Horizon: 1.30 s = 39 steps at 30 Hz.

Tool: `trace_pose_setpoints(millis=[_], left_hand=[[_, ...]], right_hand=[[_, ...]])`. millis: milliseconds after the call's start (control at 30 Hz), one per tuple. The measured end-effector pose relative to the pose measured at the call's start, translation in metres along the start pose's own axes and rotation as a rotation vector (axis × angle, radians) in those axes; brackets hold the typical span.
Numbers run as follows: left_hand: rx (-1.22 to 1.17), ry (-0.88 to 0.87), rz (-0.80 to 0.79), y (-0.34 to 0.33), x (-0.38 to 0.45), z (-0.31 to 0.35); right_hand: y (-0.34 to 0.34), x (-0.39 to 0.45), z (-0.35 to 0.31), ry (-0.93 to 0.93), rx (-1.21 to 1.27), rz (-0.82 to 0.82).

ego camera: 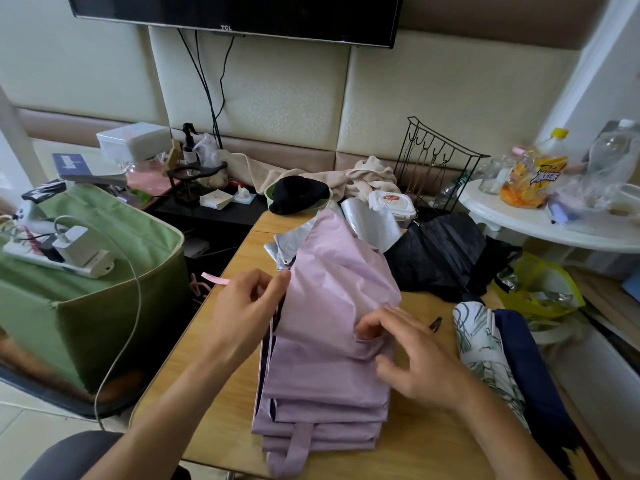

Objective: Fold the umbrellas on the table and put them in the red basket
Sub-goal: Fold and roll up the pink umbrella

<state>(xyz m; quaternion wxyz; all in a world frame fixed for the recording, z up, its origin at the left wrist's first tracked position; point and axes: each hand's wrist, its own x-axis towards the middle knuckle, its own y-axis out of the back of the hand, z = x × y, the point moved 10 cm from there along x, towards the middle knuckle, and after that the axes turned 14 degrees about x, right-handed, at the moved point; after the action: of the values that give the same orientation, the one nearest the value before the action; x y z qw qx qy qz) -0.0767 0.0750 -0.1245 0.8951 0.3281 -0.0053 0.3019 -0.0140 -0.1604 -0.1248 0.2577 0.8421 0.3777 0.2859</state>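
While the pink umbrella (332, 306) lies lengthwise down the middle of the wooden table (221, 327), its canopy half pleated, both hands work on its fabric. The left hand (247, 308), at centre left of the frame, pinches the left edge of the pink cloth between thumb and fingertips, just below a silver-lined flap. The right hand (412, 355), lower centre right, rests on the right side of the cloth; its fingertips curl into a fold there and seem to grasp it, though how firmly cannot be told. The lower part of the umbrella sits in stacked folds near the bottom edge of the table, with a pink strap loop (294, 448) hanging toward the viewer.

To the right of the pink one, a black umbrella (446, 251) lies crumpled at the table's upper right. Below it, at the right edge of the table, a white patterned umbrella (481, 344) lies just beside a dark blue umbrella (523, 362), both collapsed. A small dark clip (435, 323) lies on the bare wood between the right hand and the patterned umbrella.

A green fabric box (104, 289) stands at the left of the frame, with a white power strip (69, 258) on top.
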Motion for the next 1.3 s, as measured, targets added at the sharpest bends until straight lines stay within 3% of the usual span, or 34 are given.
trace_pose_setpoints(millis=[167, 333, 500, 633, 767, 900, 1000, 1300], left_hand=[[0.143, -0.084, -0.030, -0.010, -0.003, 0.010], [0.163, 0.036, -0.108, -0.042, -0.002, -0.019], [0.168, 0.077, -0.039, -0.039, -0.001, -0.018], [0.125, -0.071, -0.023, -0.030, 0.001, 0.003], [0.033, -0.159, 0.036, -0.020, 0.003, 0.023], [-0.197, -0.063, -0.098, -0.030, 0.005, 0.017], [-0.199, -0.139, -0.201, -0.035, 0.007, 0.028], [-0.430, -0.167, -0.188, -0.018, 0.002, 0.047]], right_hand=[[0.013, 0.003, 0.000, -0.006, -0.013, 0.224], [-0.002, 0.009, 0.018, -0.084, -0.113, 0.226], [0.011, 0.010, 0.005, 0.008, -0.152, 0.403], [0.038, 0.001, -0.008, 0.068, -0.066, 0.582], [0.048, 0.001, -0.007, 0.077, 0.062, 0.608], [0.058, 0.004, 0.001, 0.021, 0.172, 0.595], [0.059, 0.009, 0.007, -0.010, 0.230, 0.548], [0.064, 0.005, -0.003, 0.062, 0.161, 0.623]])
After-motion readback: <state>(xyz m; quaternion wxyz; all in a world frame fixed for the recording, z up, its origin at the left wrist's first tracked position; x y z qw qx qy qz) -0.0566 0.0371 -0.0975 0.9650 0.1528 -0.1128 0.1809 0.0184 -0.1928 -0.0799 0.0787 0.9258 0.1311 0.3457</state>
